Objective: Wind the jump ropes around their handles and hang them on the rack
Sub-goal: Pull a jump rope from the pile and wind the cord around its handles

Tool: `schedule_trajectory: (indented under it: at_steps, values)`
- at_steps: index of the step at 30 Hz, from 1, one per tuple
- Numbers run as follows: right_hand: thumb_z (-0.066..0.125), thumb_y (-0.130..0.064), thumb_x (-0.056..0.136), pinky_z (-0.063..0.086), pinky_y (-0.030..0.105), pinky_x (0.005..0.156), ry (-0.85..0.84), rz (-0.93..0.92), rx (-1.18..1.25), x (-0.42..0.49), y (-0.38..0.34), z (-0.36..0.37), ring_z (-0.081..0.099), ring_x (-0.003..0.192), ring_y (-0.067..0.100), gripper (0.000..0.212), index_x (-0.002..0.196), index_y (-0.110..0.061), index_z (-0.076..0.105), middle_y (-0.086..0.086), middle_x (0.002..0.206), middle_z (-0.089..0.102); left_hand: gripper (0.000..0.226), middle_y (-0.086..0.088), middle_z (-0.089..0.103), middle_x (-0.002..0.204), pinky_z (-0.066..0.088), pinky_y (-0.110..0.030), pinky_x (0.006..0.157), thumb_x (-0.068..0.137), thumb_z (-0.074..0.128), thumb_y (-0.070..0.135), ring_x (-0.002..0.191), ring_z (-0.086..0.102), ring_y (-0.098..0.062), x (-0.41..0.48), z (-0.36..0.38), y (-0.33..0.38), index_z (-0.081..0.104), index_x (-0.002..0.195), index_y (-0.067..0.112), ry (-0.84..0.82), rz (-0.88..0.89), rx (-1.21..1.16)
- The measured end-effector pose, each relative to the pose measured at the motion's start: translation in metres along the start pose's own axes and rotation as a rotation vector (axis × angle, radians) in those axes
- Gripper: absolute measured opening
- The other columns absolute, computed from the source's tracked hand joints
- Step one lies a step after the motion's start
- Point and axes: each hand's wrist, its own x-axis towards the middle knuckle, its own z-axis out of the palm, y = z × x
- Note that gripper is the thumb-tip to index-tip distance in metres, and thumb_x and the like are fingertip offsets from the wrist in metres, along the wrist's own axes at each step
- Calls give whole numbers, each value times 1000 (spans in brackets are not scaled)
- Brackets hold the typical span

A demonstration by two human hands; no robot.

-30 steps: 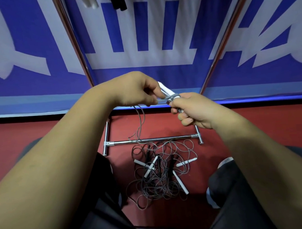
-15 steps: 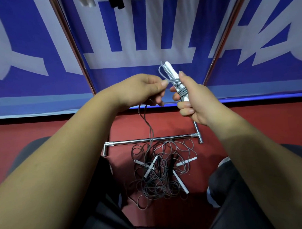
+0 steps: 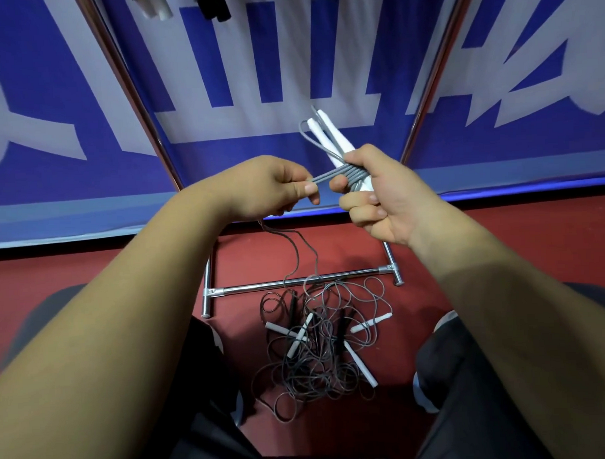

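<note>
My right hand [image 3: 379, 195] grips a pair of white jump-rope handles [image 3: 328, 135] held upright and tilted left, with several turns of grey rope [image 3: 347, 174] wound around them. My left hand [image 3: 275, 189] pinches the grey rope just left of the handles and holds it taut; the slack hangs down from this hand to the floor. A tangled pile of grey and dark ropes [image 3: 319, 352] with white and black handles lies on the red floor between my legs. The chrome rack's base bar [image 3: 296, 282] runs just behind the pile.
The rack's slanted chrome poles [image 3: 135, 94] rise at left and right in front of a blue and white banner [image 3: 254, 59]. White and black handles [image 3: 183, 8] hang at the top edge. My dark-clad legs flank the pile.
Both hands have risen slightly. More turns of grey rope sit around the handles than before, and my left hand has pulled the rope out to the left.
</note>
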Motion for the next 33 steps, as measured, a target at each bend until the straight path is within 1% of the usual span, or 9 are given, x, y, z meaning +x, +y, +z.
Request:
schedule_trajectory:
  at_steps: [6, 11, 16, 20, 23, 25, 28, 31, 33]
  values:
    - [60, -33, 102, 18, 17, 31, -24, 56, -8, -1, -1, -2, 21, 48, 5, 21, 105, -14, 53, 4, 86, 61, 18, 1, 78, 89, 52, -31, 86, 108, 58, 37, 77, 65, -6, 4, 4, -7, 76, 106, 35, -119, -28, -42]
    - [68, -47, 100, 17, 17, 33, -78, 70, -64, -5, 2, -1, 21, 48, 4, 28, 108, -22, 57, -1, 80, 55, 29, 5, 79, 90, 50, -37, 100, 99, 67, 52, 83, 63, -9, 8, 9, -13, 81, 97, 28, -218, -89, 14]
    - [61, -30, 103, 15, 17, 35, -52, 81, -101, -5, 3, -1, 20, 49, 5, 16, 100, -15, 53, 0, 79, 56, 32, 7, 78, 87, 49, -33, 92, 95, 70, 56, 79, 60, -8, 13, 12, -13, 81, 86, 28, -198, -119, 23]
    - [58, -26, 104, 13, 18, 38, -116, 122, -124, -6, 3, -3, 19, 49, 5, 15, 99, -12, 53, 2, 80, 57, 25, 12, 78, 86, 50, -26, 84, 98, 70, 52, 78, 65, -4, 20, 14, -19, 82, 92, 30, -80, -116, 31]
    - [59, -28, 102, 15, 15, 35, -214, 213, -138, -7, 3, -3, 19, 47, 3, 23, 115, -9, 55, 2, 82, 57, 9, 17, 78, 85, 52, -20, 82, 98, 73, 37, 74, 65, 8, 27, 14, -25, 80, 96, 32, 64, -69, -49]
    - [62, -31, 95, 16, 14, 32, -292, 293, -157, -10, 5, -5, 21, 43, 2, 44, 131, -8, 55, -1, 80, 57, 6, 16, 76, 80, 56, -23, 80, 91, 78, 24, 72, 67, 0, 27, 12, -29, 78, 87, 28, 143, -54, -119]
    - [57, -34, 91, 15, 13, 30, -446, 381, -198, -15, 7, -5, 15, 44, 3, 63, 149, -10, 56, -3, 78, 51, 16, 3, 80, 96, 62, -39, 88, 87, 74, 16, 92, 75, -20, 23, 11, -31, 81, 99, 20, 86, 19, -199]
    - [53, -32, 95, 15, 13, 31, -573, 447, -163, -16, 13, -6, 13, 46, 2, 57, 151, -23, 57, -3, 76, 47, 30, 9, 79, 89, 55, -20, 75, 95, 62, -3, 79, 73, -2, 16, 15, -21, 79, 116, 11, -5, 119, -303]
    - [54, -31, 96, 14, 14, 32, -619, 496, -132, -13, 17, -8, 16, 46, 2, 47, 141, -24, 62, -3, 76, 46, 30, 0, 77, 89, 53, -16, 70, 97, 61, -7, 69, 71, -1, 16, 16, -16, 74, 123, 0, -32, 153, -352]
